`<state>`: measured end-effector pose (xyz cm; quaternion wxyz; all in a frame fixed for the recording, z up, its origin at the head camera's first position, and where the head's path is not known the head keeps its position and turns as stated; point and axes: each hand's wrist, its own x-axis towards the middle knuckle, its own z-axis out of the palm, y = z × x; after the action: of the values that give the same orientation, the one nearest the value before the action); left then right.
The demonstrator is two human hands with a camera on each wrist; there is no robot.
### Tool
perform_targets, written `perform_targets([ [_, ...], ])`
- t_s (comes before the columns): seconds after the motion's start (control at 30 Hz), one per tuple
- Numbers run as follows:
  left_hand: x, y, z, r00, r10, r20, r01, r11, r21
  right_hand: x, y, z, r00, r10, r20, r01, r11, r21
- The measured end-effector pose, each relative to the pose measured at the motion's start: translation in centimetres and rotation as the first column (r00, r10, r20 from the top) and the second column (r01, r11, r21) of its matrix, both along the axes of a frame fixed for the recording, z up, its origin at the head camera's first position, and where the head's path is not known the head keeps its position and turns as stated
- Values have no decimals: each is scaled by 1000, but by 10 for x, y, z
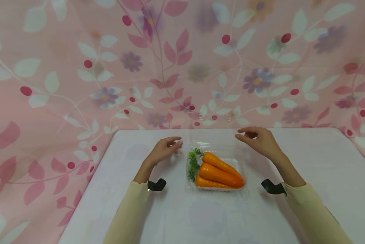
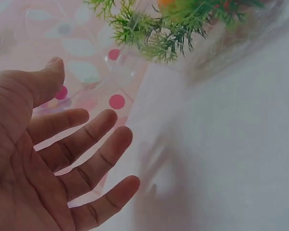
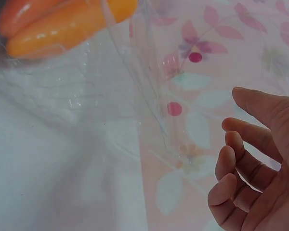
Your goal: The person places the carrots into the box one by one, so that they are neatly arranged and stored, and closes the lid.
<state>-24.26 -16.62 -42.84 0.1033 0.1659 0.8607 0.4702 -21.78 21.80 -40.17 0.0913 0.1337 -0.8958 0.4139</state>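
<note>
A clear plastic clamshell box (image 1: 213,188) lies on the white table with its transparent lid (image 1: 213,137) raised at the back. Inside are three orange carrots (image 1: 220,173), their green leafy tops (image 1: 193,164) along the box's left side. My left hand (image 1: 165,149) hovers to the left of the lid, holding nothing; in the left wrist view its fingers (image 2: 98,159) are spread and relaxed. On the lid's other side, my right hand (image 1: 258,140) is in the air near its right edge, with fingers (image 3: 245,159) loosely bent and apart from the plastic.
The white table (image 1: 158,220) stretches to both sides of the box. Behind its far edge hangs a pink floral cloth (image 1: 182,67). Black wrist cameras (image 1: 156,185) sit at the cuffs of both pale yellow sleeves (image 1: 127,210).
</note>
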Motion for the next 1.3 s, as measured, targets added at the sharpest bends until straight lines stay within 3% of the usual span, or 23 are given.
perform_targets([
  [0.23,-23,11,-2,992,70,104,-78,994,78,-14,2,-2,999,-46,-20,46,999,-9],
  [0.53,-41,25,1,982,120,144,-128,991,44,-31,10,-8,988,-155,14,155,988,-10],
  [0.8,-50,29,0,984,78,158,-84,996,30,-38,15,-7,975,-166,149,162,986,40],
  [1.03,-58,39,-3,983,136,126,-144,988,60,-46,14,-12,968,-154,199,142,987,76],
  [1.3,-58,47,-3,983,145,108,-154,985,81,-48,14,-14,957,-122,263,107,992,69],
])
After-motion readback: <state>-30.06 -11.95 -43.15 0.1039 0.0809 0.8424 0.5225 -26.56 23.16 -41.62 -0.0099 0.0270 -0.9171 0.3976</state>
